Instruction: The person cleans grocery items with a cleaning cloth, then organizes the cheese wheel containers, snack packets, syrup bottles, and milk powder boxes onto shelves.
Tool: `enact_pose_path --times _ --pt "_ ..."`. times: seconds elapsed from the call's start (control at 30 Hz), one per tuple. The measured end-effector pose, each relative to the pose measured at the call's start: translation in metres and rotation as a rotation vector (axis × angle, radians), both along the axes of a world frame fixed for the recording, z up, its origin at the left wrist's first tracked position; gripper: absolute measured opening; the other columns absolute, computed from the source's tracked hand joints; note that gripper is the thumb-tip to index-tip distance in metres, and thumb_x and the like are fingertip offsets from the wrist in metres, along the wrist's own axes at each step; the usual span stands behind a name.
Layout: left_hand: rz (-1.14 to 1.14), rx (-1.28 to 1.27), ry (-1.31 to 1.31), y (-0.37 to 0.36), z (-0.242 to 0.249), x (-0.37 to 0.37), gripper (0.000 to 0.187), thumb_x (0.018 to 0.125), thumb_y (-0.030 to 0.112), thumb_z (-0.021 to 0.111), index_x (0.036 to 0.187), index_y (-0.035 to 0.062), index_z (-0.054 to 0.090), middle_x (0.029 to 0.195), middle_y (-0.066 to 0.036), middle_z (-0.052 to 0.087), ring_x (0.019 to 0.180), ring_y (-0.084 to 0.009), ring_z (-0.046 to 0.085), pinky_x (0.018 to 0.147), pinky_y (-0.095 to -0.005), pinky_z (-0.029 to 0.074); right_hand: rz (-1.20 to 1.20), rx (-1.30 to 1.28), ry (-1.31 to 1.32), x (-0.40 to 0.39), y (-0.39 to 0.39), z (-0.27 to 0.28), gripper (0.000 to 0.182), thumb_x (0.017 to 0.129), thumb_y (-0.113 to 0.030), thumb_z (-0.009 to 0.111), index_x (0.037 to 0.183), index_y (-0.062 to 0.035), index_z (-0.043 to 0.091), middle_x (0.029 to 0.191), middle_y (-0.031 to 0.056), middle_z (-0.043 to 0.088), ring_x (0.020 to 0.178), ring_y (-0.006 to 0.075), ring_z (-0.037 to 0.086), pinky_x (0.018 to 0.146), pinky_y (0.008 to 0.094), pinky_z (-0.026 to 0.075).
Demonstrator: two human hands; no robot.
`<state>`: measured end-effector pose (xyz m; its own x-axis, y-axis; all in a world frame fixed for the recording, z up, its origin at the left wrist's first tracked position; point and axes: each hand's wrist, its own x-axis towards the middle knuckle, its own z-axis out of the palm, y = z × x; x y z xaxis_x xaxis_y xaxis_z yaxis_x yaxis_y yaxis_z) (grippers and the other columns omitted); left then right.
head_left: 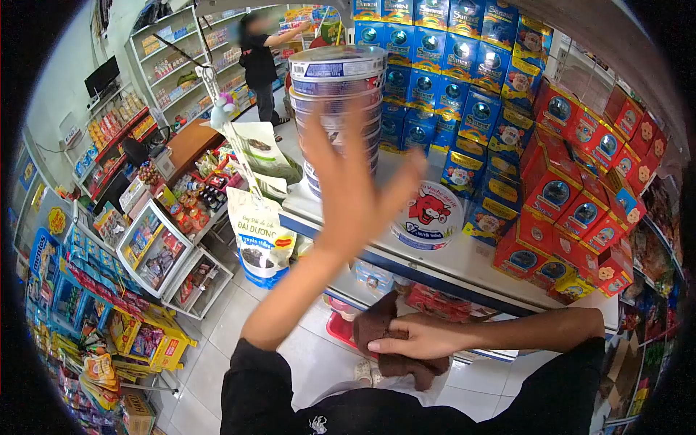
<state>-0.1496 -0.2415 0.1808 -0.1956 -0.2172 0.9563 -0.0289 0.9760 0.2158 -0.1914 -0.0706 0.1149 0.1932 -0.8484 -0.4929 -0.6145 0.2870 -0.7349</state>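
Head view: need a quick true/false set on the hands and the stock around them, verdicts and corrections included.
1. The right hand holds a brown cloth. True.
2. A single round box lies on the shelf, to the picture's right of the stack of round boxes. True.
3. The left hand is clenched in a fist. False: its fingers are spread, though blurred.
4. The blue boxes stand in just one layer. False: they are stacked several high.
5. The red boxes are to the picture's left of the blue ones. False: they are to the right.
6. Another person stands in the background. True.
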Motion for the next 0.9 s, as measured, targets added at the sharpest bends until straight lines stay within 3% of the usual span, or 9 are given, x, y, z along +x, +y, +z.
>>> enact_pose_path --times 0.1,0.13,0.37,0.5,0.57,0.6,0.67,0.77,0.9 --pt "-0.223 -0.007 -0.358 0.027 -0.03 0.0 0.078 0.064 0.045 0.07 0.126 0.0053 0.042 0.122 -0.035 0.031 0.114 -0.0474 0.031 0.094 -0.0523 0.026 -0.155 0.267 -0.321 0.005 0.003 0.002 0.06 0.089 -0.053 0.036 0.079 0.003 0.056 0.064 0.0123 0.056 0.064 0.0184 0.057 0.061 0.0308 0.045" --pt "-0.197 0.072 -0.413 0.033 -0.039 -0.004 0.077 0.063 0.046 0.07 0.123 0.0055 0.044 0.12 -0.035 0.033 0.111 -0.0472 0.034 0.093 -0.0524 0.027 -0.032 0.012 -0.285 0.004 0.003 -0.013 0.059 0.09 -0.05 0.035 0.07 0.0013 0.055 0.059 0.007 0.053 0.055 0.0127 0.051 0.054 0.029 0.043" --pt "-0.134 0.203 -0.628 0.027 -0.062 -0.009 0.074 0.058 0.051 0.07 0.113 0.0042 0.054 0.113 -0.034 0.041 0.104 -0.0441 0.045 0.091 -0.0465 0.034 -0.106 0.301 -0.199 0.004 -0.001 0.001 0.054 0.092 -0.047 0.034 0.078 -0.0006 0.056 0.071 0.0065 0.055 0.068 0.0125 0.052 0.063 0.0297 0.045" --pt "-0.142 0.293 -0.427 0.044 -0.064 0.028 0.075 0.051 0.048 0.075 0.107 0.0018 0.057 0.113 -0.034 0.043 0.1 -0.0419 0.048 0.085 -0.0443 0.04 -0.138 0.264 -0.205 0.007 -0.002 0.015 0.051 0.092 -0.046 0.032 0.097 -0.0004 0.055 0.084 0.0093 0.058 0.074 0.0142 0.054 0.068 0.029 0.046" --pt "-0.056 0.272 -0.108 0.06 -0.075 0.057 0.074 0.047 0.046 0.078 0.102 0.0006 0.058 0.112 -0.034 0.044 0.098 -0.0414 0.051 0.081 -0.0438 0.043 -0.131 -0.176 -0.293 0.003 0.006 -0.029 0.044 0.093 -0.038 0.035 0.114 -0.0024 0.048 0.103 0.0133 0.058 0.093 0.02 0.055 0.084 0.0322 0.042" --pt "-0.097 0.297 -0.022 0.064 -0.07 0.071 0.076 0.045 0.045 0.079 0.102 -0.0001 0.057 0.112 -0.035 0.044 0.096 -0.0413 0.053 0.079 -0.0438 0.045 -0.134 0.136 -0.773 -0.009 -0.008 -0.015 0.043 0.092 -0.037 0.038 0.114 -0.0017 0.049 0.106 0.013 0.056 0.096 0.0196 0.054 0.086 0.033 0.042" --pt "-0.15 0.321 0.112 0.065 -0.072 0.096 0.079 0.044 0.044 0.079 0.103 -0.002 0.054 0.112 -0.037 0.043 0.093 -0.043 0.055 0.078 -0.0438 0.047 -0.617 0.293 -0.851 0.004 -0.004 -0.004 0.041 0.091 -0.035 0.041 0.12 -0.0062 0.046 0.115 0.0146 0.053 0.107 0.0221 0.049 0.091 0.0355 0.04" --pt "-0.28 0.281 0.158 0.061 -0.081 0.116 0.092 0.043 0.062 0.077 0.105 -0.0016 0.053 0.117 -0.037 0.041 0.105 -0.0446 0.048 0.09 -0.0468 0.038 -0.797 0.209 -1.089 0.0 -0.007 0.009 0.056 0.089 -0.046 0.041 0.122 -0.0009 0.042 0.121 0.0178 0.049 0.108 0.0246 0.051 0.097 0.0366 0.038" --pt "-0.232 0.266 -0.315 0.066 -0.088 0.135 0.078 0.043 0.055 0.08 0.101 0.0064 0.062 0.116 -0.034 0.044 0.1 -0.0405 0.051 0.085 -0.0426 0.041 -0.69 0.268 -1.279 -0.017 -0.008 0.003 0.086 0.079 -0.066 0.038 0.133 -0.0008 0.024 0.133 0.021 0.034 0.123 0.0306 0.035 0.104 0.0432 0.027"
